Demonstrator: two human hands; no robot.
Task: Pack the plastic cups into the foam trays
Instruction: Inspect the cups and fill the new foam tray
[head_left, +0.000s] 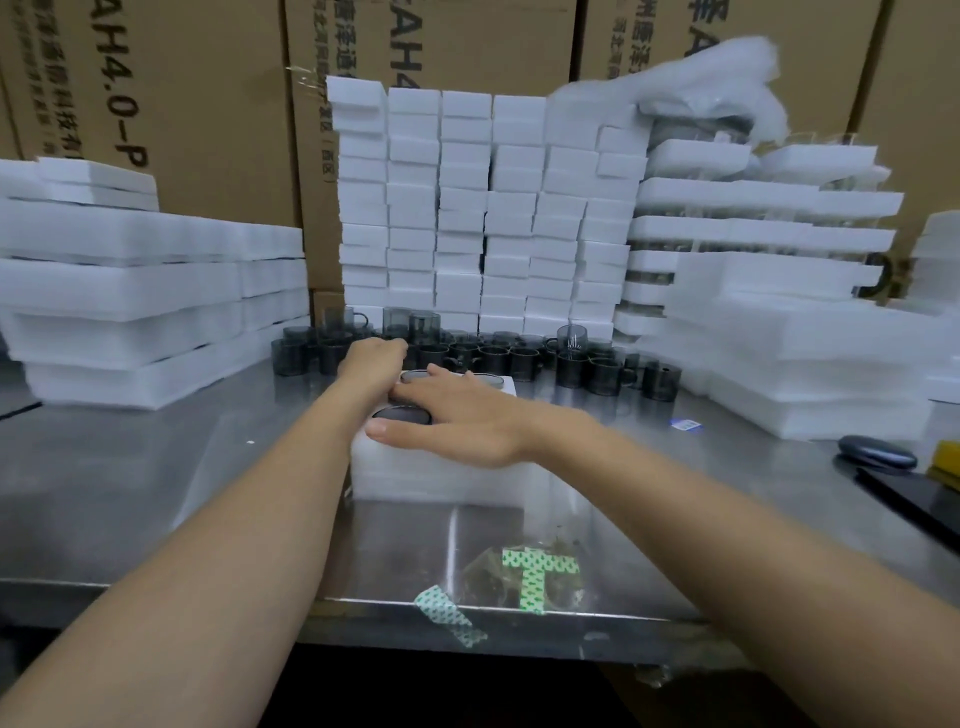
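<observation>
A white foam tray (447, 480) lies on the steel table in front of me, with dark cups seated in its holes; one cup rim (402, 414) shows at its near left. My right hand (457, 418) lies flat across the tray's top, fingers straight and pointing left over the cups. My left hand (371, 358) reaches past the tray's far left corner to the row of loose smoky-grey cups (519, 356), fingers curled downward; what they hold is hidden.
Stacks of white foam trays stand at the left (130, 291), behind the cups (483, 208) and at the right (789, 332). Cardboard boxes (171, 104) form the back wall. A dark case (878, 453) lies at the right, green-patterned tape (537, 574) at the table's front edge.
</observation>
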